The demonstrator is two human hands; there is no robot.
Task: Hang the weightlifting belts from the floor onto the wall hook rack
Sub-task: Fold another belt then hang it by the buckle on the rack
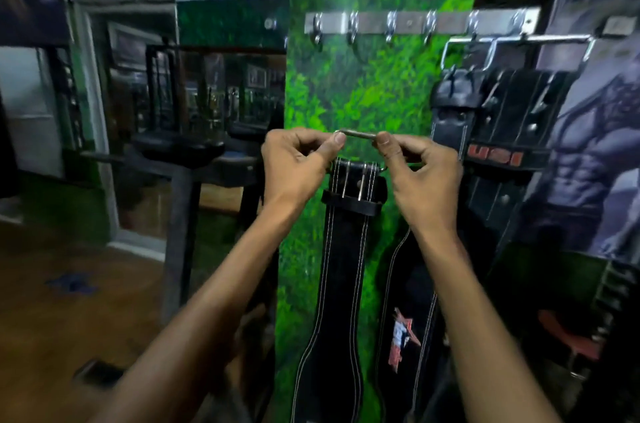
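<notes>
A black weightlifting belt (341,270) with white stitching hangs down in front of me, held up by its metal buckle (358,135). My left hand (294,166) pinches the buckle's left end and my right hand (420,169) pinches its right end. The belt's wide back part with a red and white logo (403,339) trails lower right. Above, on the green wall, a metal hook rack (408,22) carries several bare hooks. The buckle is well below the hooks. Other black belts (495,131) hang at the right from a chrome bar (519,40).
A dark gym bench or machine frame (180,159) stands at the left over a wooden floor (69,301). Mirrors and a doorway fill the left wall. A mural of a muscular figure (595,152) covers the right wall. A red stool-like object (571,336) sits low right.
</notes>
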